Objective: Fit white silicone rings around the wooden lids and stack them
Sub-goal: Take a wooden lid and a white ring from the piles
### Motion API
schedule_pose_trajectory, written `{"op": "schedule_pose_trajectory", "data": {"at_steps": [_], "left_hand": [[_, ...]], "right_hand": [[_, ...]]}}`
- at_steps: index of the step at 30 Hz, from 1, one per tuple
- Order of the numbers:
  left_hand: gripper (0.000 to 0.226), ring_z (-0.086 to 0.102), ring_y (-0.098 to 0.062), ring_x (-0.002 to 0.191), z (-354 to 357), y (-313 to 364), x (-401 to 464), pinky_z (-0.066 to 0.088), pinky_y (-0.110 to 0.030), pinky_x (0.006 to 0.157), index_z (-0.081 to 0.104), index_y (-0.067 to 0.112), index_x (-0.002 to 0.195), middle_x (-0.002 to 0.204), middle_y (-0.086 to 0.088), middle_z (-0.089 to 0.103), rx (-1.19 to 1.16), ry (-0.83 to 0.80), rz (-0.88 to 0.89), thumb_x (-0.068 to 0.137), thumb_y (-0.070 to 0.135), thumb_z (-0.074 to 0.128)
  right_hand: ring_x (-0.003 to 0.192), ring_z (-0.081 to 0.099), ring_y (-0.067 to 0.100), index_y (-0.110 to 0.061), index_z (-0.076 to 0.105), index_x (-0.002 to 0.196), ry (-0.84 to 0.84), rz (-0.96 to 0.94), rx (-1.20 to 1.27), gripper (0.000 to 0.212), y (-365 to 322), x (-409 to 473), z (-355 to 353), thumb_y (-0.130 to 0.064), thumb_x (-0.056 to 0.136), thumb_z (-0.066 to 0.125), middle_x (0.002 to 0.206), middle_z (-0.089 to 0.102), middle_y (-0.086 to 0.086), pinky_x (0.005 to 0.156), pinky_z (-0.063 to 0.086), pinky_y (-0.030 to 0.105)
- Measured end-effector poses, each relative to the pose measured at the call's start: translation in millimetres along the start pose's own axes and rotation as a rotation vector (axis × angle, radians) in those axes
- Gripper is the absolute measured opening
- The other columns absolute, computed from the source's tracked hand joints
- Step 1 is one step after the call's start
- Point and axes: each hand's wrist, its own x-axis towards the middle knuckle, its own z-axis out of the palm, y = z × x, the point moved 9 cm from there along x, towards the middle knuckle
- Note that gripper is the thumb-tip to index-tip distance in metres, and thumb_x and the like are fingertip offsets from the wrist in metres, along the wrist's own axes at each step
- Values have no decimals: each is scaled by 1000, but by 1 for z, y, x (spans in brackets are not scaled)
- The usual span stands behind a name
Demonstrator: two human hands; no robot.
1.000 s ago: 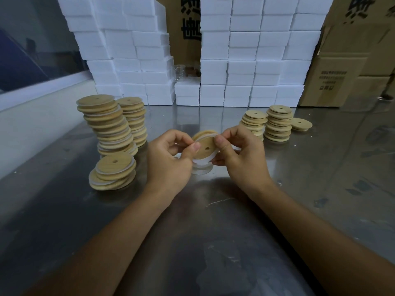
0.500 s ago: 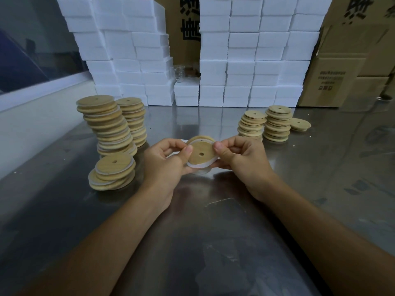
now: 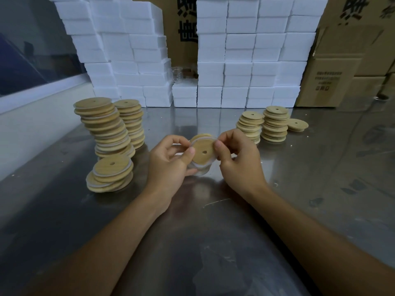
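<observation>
Lid [image 3: 203, 151] of wood, white silicone ring [image 3: 210, 163] round its edge, sat at frame centre above the steel table [image 3: 213, 242]. Left hand [image 3: 171, 163] and right hand [image 3: 239, 161] both pinched its rim. Ringed lid stacks [image 3: 106, 129] stood left, bare lid stacks [image 3: 274, 124] right. White boxes [image 3: 245, 60] and cardboard cartons [image 3: 333, 82] behind, contents hidden.

Steel table [image 3: 213, 242] with lid stacks [image 3: 104, 127], white boxes [image 3: 245, 97], cartons [image 3: 324, 82].
</observation>
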Motion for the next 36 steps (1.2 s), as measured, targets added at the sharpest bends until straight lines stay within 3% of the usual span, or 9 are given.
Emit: {"op": "schedule_pose_trajectory", "data": {"at_steps": [4,6,11,16,21,24,29,33,36], "left_hand": [[25,71,-15,76,7,22,-4,60,-33,68,61,25,78,79,6,68,247,-29,283,87,3,69],[28,71,-13,75,9,27,-6,58,-28,69,60,31,78,80,9,67,295,-33,345,87,7,70],[37,70,-15,74,2,24,-3,57,-26,65,61,38,73,76,12,67,254,49,327,84,5,71],[28,72,-18,76,0,21,-2,61,-47,67,63,41,71,77,3,69,177,81,265,77,15,70],[34,72,-20,75,-2,15,2,61,-48,68,64,37,70,75,2,70,206,69,222,80,6,74],[32,71,-21,73,-2,12,3,61,-42,67,61,30,70,73,1,69,225,73,215,81,3,74],[33,68,-6,66,3,16,2,53,-14,61,58,26,70,71,7,68,297,54,246,79,-1,75],[32,68,-5,66,5,17,0,53,-14,62,59,26,70,71,8,68,335,34,253,78,0,76],[32,67,-4,65,5,13,1,53,-14,62,59,25,69,71,8,68,337,23,241,77,-1,77]], "right_hand": [[84,56,20,-15,58,91,-25,-107,-174,4,-11,-2,3,-12,95,58,83,59,-8,72,50,47],[92,53,21,-16,59,93,-38,-144,-223,3,-15,-3,6,-17,96,58,89,60,-8,75,49,47],[90,56,16,-15,61,91,8,-199,-184,7,-25,-4,4,-20,94,64,85,60,-15,76,48,34],[72,64,2,-9,64,86,80,-84,-5,11,-13,0,-6,-15,88,73,77,65,-14,62,50,16],[68,67,5,-6,67,80,118,-107,-48,12,-13,-1,-8,-13,87,73,74,69,-4,60,54,25],[69,66,9,-7,66,80,136,-130,-80,12,-15,-2,-9,-14,88,72,74,68,0,63,55,33],[69,67,10,-7,67,78,163,-37,-59,11,-7,-1,-13,-11,87,73,73,69,0,69,58,36],[69,68,28,-1,67,76,139,110,37,14,9,2,-13,-9,86,73,72,69,13,70,58,48],[65,64,19,3,67,77,105,200,112,14,17,3,-11,-7,86,73,72,69,17,70,59,43]]}}
